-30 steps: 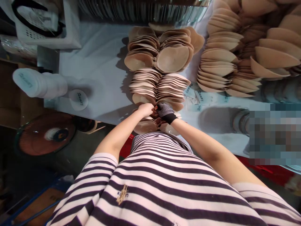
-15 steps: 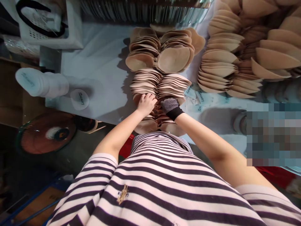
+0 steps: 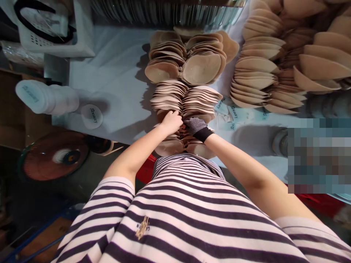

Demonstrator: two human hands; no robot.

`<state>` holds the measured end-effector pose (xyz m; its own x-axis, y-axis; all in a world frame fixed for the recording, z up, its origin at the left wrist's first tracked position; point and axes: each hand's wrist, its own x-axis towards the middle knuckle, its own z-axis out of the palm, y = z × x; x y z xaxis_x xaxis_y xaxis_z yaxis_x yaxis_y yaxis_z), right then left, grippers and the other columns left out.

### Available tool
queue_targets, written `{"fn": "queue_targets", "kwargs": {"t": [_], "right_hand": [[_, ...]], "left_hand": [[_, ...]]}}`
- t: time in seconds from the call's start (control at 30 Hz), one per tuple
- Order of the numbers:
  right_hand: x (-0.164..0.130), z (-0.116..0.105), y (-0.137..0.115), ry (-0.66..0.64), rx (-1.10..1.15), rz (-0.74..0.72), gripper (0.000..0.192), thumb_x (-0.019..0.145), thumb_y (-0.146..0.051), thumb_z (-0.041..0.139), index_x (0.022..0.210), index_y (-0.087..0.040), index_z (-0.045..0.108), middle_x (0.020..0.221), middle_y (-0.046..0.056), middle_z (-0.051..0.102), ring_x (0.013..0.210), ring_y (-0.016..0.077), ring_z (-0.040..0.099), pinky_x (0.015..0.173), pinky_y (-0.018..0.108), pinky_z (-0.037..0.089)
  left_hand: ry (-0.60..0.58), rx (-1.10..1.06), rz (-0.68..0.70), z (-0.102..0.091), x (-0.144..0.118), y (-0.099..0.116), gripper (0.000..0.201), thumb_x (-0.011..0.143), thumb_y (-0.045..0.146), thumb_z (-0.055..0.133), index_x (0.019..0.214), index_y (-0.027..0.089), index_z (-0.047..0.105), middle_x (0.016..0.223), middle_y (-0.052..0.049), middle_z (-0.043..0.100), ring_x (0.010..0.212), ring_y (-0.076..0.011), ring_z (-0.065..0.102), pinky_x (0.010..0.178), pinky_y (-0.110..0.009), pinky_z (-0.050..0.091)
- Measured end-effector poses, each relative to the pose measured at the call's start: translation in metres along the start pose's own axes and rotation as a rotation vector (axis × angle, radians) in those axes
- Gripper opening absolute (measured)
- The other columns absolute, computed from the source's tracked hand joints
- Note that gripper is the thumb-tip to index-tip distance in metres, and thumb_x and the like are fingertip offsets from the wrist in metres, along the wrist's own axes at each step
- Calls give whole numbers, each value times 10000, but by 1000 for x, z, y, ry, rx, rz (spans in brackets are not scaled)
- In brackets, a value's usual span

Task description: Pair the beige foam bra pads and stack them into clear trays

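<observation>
A long row of beige bra cup pairs (image 3: 186,100) lies overlapped on the white table (image 3: 115,76), running from my body toward the far edge. My bare left hand (image 3: 171,122) rests on the left cups of the row near its front end, fingers curled on one. My right hand (image 3: 196,126), in a dotted black-and-white glove, presses on the right cups beside it. Both hands meet at the row's middle seam. The cups nearest my body (image 3: 170,148) lie below my hands.
More beige cup stacks (image 3: 255,76) fill the right and far right. A stack of white lids (image 3: 45,96) and one loose lid (image 3: 91,116) lie left. A white basket (image 3: 52,29) stands far left. Small labels (image 3: 233,109) lie right of the row. A fan (image 3: 53,155) sits below the table edge.
Both hands moved a little forward along the row from the nearest cups, then settled slightly back, still pressed together on the cups.
</observation>
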<state>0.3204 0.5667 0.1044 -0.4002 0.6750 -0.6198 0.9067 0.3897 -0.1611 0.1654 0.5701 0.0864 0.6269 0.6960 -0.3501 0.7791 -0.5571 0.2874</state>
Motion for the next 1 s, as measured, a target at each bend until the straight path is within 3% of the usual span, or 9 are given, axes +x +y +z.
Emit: {"fn": "queue_targets", "kwargs": {"t": [0.1, 0.2, 0.33, 0.47, 0.57, 0.8, 1.0], "right_hand": [[3, 9, 1, 45, 5, 4, 325, 985, -292, 480, 1162, -171, 724, 1182, 164, 729, 1100, 284, 684, 905, 342, 529], [4, 15, 1, 75, 34, 22, 304, 967, -278, 498, 1125, -179, 738, 1156, 149, 740, 1072, 273, 689, 911, 336, 517], [1, 21, 0, 114, 129, 75, 304, 957, -288, 502, 1089, -184, 755, 1118, 134, 758, 1028, 259, 698, 899, 314, 507], [1, 27, -3, 173, 254, 164, 301, 940, -281, 516, 1108, -207, 754, 1114, 104, 767, 1011, 237, 700, 864, 286, 505], [2, 31, -6, 203, 336, 209, 280, 919, -272, 536, 1079, -224, 761, 1106, 80, 772, 1010, 229, 698, 861, 282, 504], [6, 33, -7, 248, 400, 247, 281, 903, -258, 552, 1086, -215, 762, 1091, 85, 774, 1018, 234, 694, 896, 291, 500], [4, 33, -10, 248, 414, 273, 323, 980, -321, 474, 1133, -219, 740, 1126, 78, 765, 1031, 217, 685, 878, 280, 501]], "left_hand": [[-169, -153, -55, 2, 8, -12, 240, 850, 264, 622, 998, 231, 809, 1045, -90, 771, 971, -255, 667, 776, -333, 459], [-220, -406, -67, 11, 9, -24, 230, 807, 304, 658, 962, 250, 818, 1017, -41, 784, 892, -209, 677, 709, -275, 448], [-145, -686, -90, 29, 6, -30, 188, 756, 261, 664, 830, 189, 821, 880, -33, 780, 807, -181, 664, 709, -254, 453], [2, -830, -196, 43, 2, -25, 193, 758, 225, 632, 785, 146, 806, 809, -45, 768, 781, -181, 665, 738, -266, 465], [43, -916, -244, 48, 1, -20, 198, 752, 222, 632, 797, 134, 803, 809, -50, 769, 778, -180, 668, 752, -266, 478], [101, -818, -342, 52, 0, -11, 206, 771, 211, 600, 791, 137, 791, 781, -58, 749, 747, -176, 629, 689, -263, 437], [9, -659, -376, 40, -1, -4, 209, 821, 234, 595, 805, 152, 786, 804, -87, 743, 753, -195, 628, 662, -280, 411]]}}
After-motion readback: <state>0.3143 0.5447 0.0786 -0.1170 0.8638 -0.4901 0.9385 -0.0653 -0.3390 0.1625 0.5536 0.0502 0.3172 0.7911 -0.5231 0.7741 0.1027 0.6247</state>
